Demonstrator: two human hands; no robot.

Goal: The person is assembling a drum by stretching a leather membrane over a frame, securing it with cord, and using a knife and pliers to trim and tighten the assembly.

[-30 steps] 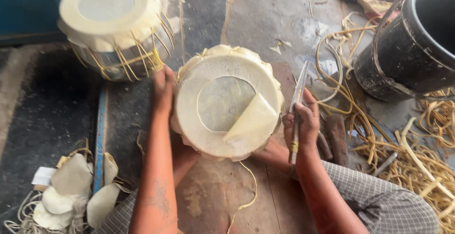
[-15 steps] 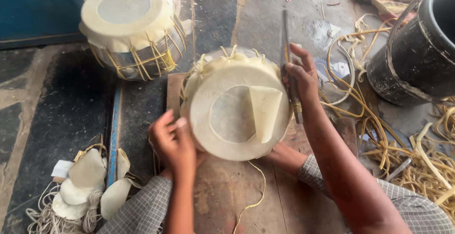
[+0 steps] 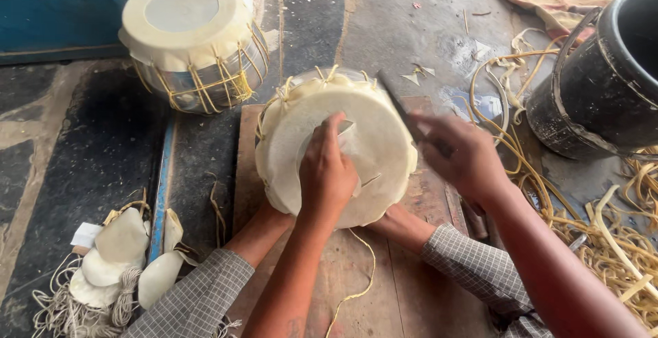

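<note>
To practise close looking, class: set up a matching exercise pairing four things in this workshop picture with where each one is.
Things:
1. left hand
2. right hand
3. finished drum
4. black bucket

Places:
A. far right, on the floor
B. gripping a blade at the skin's edge
C. top left, laced with yellow cord
D. pressed on the middle of the drum skin

Pairs: 1-D, 2-B, 3-C, 4-A
</note>
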